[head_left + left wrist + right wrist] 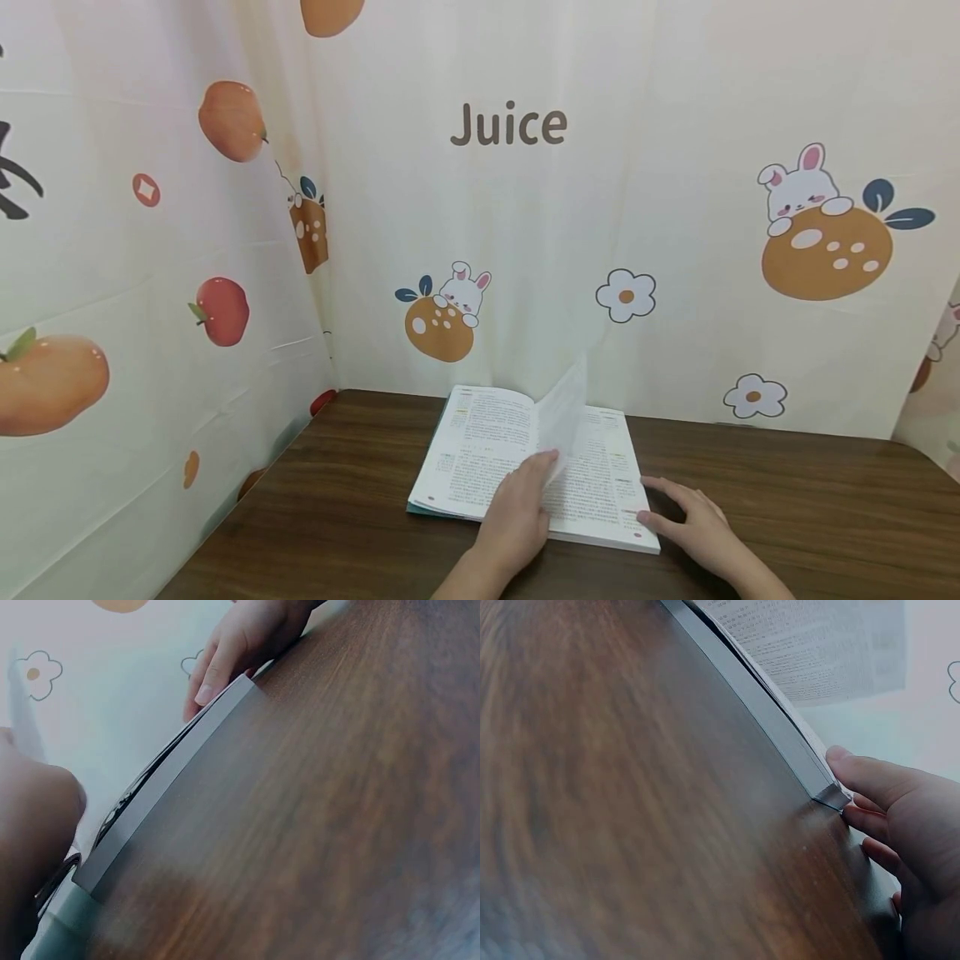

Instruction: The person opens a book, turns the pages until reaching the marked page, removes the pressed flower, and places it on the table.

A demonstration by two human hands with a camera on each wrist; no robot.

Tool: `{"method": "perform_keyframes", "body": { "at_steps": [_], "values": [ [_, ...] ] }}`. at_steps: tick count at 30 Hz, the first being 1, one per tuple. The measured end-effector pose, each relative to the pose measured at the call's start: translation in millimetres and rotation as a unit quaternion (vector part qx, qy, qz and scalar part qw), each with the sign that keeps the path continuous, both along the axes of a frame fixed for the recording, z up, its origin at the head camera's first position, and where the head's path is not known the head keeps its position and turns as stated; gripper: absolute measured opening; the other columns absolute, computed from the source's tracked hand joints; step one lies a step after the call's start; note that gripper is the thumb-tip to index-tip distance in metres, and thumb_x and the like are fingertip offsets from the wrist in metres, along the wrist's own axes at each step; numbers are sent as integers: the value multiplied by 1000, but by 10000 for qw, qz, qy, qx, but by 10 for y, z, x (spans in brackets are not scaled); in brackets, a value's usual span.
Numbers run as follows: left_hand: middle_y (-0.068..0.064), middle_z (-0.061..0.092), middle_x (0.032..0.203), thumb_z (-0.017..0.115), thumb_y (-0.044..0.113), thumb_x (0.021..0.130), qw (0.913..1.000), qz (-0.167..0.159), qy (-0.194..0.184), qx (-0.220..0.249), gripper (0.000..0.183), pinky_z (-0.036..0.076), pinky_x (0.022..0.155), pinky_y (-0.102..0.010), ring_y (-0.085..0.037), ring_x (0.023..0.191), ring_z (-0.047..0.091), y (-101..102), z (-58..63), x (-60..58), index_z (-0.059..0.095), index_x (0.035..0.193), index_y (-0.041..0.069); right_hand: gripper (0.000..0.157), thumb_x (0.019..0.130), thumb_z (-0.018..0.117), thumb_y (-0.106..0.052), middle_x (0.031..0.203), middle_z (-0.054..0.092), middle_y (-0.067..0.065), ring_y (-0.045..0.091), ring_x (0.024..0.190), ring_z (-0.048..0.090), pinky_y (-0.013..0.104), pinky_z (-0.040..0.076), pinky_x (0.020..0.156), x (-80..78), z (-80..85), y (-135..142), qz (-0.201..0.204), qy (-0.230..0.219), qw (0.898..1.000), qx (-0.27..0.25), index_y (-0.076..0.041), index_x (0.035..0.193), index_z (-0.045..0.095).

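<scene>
A thick open book (600,483) with printed pages and a teal cover edge lies on the dark wooden table. One thin page (564,408) stands raised near its middle, tilted to the right. The left hand (517,510) reaches over the lower middle of the book, its fingertips against the raised page near the bottom. At the lower right corner the right hand (697,527) holds the book's edge. In the right wrist view its thumb (841,754) lies at the top of the corner, with other fingers beside and below. The left hand's fingertips (6,735) are mostly hidden in the left wrist view.
A pale curtain (540,208) printed with fruit, rabbits, flowers and the word Juice hangs right behind the table (787,500). Another curtain (150,275) runs along the left side. The book's far edge lies close to the back curtain.
</scene>
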State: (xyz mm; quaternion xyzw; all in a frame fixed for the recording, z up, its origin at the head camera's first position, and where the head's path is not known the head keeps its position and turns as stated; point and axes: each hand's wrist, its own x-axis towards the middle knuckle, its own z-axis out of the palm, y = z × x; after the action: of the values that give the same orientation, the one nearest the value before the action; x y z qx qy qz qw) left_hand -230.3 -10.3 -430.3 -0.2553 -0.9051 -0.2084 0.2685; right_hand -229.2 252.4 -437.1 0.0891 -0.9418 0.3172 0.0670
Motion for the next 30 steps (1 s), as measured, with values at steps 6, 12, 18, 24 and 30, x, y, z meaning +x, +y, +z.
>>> {"method": "perform_keyframes", "body": {
  "at_steps": [6, 12, 18, 24, 30],
  "values": [
    [-10, 29, 143, 57, -10, 62, 9922, 523, 975, 575, 94, 47, 84, -40, -25, 118, 45, -21, -22, -40, 20, 144, 18, 61, 81, 67, -43, 128, 49, 27, 48, 121, 38, 67, 17, 95, -12, -12, 6, 30, -16, 10000, 62, -3, 126, 54],
    [-15, 11, 150, 57, -10, 60, 9838, 1096, 1395, 253, 100, 29, 100, -46, -32, 135, 19, -45, -12, -42, 16, 147, 18, 62, 81, 66, -43, 129, 48, 27, 49, 121, 37, 68, 16, 95, -12, 1, 1, 20, -60, 10000, 69, -3, 127, 53],
    [-17, 2, 152, 60, -13, 57, 9859, 1296, 1054, 95, 107, 14, 102, -57, -35, 138, 5, -57, -7, -31, 14, 148, 19, 61, 81, 66, -42, 129, 48, 27, 49, 121, 38, 68, 17, 94, -2, 12, -2, 31, -63, 10000, 42, -3, 126, 53],
    [-17, -1, 152, 62, -11, 62, 9864, 1354, 937, -26, 104, 6, 104, -60, -35, 138, 1, -65, -14, -39, 15, 149, 23, 62, 81, 66, -43, 129, 48, 27, 49, 121, 37, 68, 17, 94, -6, 17, -3, 16, -100, 9999, 76, -3, 127, 53],
    [-18, -3, 152, 67, -6, 67, 9837, 1453, 972, -430, 96, 2, 106, -61, -36, 139, 0, -64, 4, -32, 22, 147, 21, 62, 81, 67, -43, 129, 48, 27, 49, 121, 37, 68, 17, 94, 5, 25, -4, 15, -81, 9999, 64, -3, 126, 54]
  ]
}}
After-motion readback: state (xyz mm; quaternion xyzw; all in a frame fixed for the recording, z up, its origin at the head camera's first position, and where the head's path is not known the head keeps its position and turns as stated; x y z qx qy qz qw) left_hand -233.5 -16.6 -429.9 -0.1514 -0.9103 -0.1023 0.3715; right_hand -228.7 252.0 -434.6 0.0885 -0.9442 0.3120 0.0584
